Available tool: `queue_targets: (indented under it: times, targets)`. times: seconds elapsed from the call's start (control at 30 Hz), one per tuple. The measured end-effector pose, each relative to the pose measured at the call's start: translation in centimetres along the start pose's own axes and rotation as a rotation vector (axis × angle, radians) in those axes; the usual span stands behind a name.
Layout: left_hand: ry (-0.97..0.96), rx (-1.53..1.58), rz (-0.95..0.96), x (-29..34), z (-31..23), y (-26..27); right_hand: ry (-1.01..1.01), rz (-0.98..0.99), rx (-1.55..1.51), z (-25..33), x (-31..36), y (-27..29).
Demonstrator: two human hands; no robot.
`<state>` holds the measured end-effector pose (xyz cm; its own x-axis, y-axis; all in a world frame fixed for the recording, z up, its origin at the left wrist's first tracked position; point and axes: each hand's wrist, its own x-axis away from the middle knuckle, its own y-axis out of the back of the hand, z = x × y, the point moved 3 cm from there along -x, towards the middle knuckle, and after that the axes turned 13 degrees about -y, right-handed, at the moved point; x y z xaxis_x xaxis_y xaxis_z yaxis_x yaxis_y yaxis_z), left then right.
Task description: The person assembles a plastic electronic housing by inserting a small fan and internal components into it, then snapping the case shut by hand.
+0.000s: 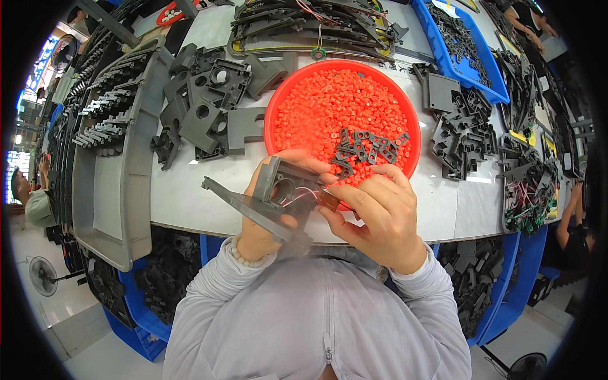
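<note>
My left hand (256, 237) is wrapped round a dark grey plastic housing (263, 206), tilted in front of my chest. The housing has a round opening, and thin red and white wires (299, 196) run out of it. At the wires' end sits a small brown circuit board (329, 200), pinched between the thumb and fingers of my right hand (379, 212). Just beyond both hands stands a round red tub (415, 142) full of small red plastic caps (342, 104). Several small dark brackets (370, 149) lie on top of the caps.
Grey housings (206, 114) are piled left of the tub, with a grey crate (133, 215) beyond. Long dark parts (310, 28) lie behind. Right stand a blue tray (497, 88), dark parts (465, 136) and wired parts (529, 196). Blue bins (516, 285) sit below the table edge.
</note>
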<state>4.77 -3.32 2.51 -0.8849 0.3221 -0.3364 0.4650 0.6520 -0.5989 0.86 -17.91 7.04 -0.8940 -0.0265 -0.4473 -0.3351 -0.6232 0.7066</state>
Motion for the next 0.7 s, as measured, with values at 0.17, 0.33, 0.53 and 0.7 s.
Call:
queue_targets:
  times: [0.17, 0.33, 0.53, 0.7]
  targets:
    - [-0.031, -0.039, 0.051, -0.2, 0.2, 0.1, -0.04, 0.005, -0.052, -0.1, 0.0, -0.1]
    - [-0.007, -0.018, 0.026, 0.2, 0.3, -0.1, -0.055, 0.051, -0.092, -0.6, -0.1, -0.1]
    - [-0.015, -0.087, 0.061, 0.3, 0.2, -0.5, -0.097, 0.095, -0.189, -1.0, -0.1, -0.2]
    - [0.032, -0.188, 0.048, 0.5, 0.7, -0.4, -0.109, 0.103, -0.191, -0.9, 0.1, -0.3]
